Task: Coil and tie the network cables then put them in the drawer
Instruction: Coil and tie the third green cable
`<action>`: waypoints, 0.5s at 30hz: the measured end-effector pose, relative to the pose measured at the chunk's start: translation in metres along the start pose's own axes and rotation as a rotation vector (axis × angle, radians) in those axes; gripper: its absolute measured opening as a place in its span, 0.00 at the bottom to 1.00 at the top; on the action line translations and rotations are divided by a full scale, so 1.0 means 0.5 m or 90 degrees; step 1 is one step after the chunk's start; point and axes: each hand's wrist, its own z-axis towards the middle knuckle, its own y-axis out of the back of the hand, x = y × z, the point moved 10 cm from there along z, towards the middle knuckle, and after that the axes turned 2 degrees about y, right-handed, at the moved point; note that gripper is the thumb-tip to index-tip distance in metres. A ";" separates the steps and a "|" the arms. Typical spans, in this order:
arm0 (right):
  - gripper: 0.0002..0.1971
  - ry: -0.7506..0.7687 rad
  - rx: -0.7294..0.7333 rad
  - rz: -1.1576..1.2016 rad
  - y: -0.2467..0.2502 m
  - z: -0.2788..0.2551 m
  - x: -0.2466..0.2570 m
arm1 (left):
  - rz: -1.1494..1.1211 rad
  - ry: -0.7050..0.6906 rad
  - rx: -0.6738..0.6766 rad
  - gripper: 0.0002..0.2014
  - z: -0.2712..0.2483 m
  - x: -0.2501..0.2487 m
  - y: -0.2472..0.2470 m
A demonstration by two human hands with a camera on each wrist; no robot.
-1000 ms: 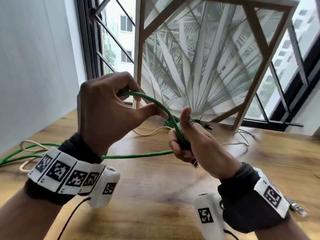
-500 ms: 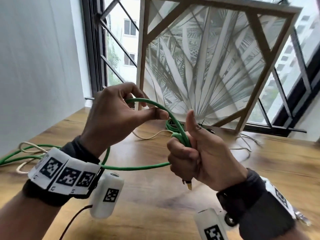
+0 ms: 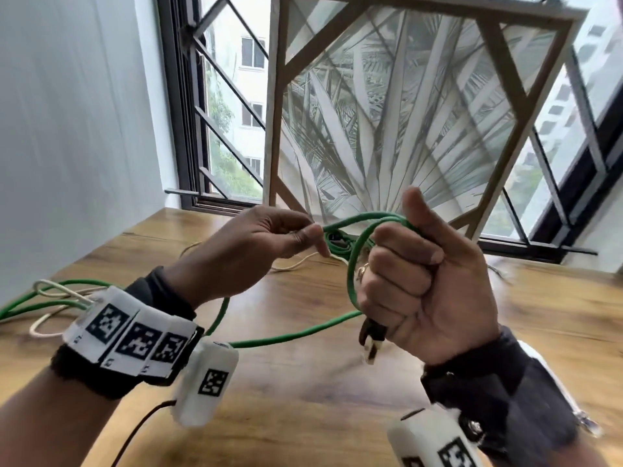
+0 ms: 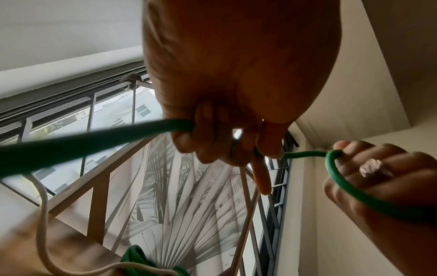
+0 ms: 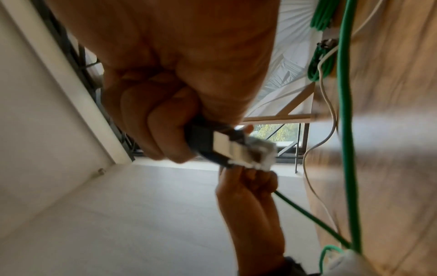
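Green cable: 1st loop only, coiling just begun

R hand fisted round loop w/ plug end poking out below; L hand pinches the strand. Rest trails over wooden table w/ white cable. Tying + stowing left; no drawer in view

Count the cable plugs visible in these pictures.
2. The held plug sticks out below the right hand; the second plug lies by the green bundle on the table. Other ends may be hidden.
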 end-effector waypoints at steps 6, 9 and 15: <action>0.24 0.112 -0.063 0.067 0.039 -0.009 0.050 | 0.049 0.071 0.122 0.17 -0.004 0.046 -0.081; 0.21 0.175 -0.107 0.097 0.070 -0.020 0.076 | 0.099 0.048 0.147 0.09 -0.015 0.035 -0.104; 0.17 0.329 -0.188 0.127 0.120 -0.051 0.133 | 0.261 0.033 0.206 0.15 -0.032 0.018 -0.125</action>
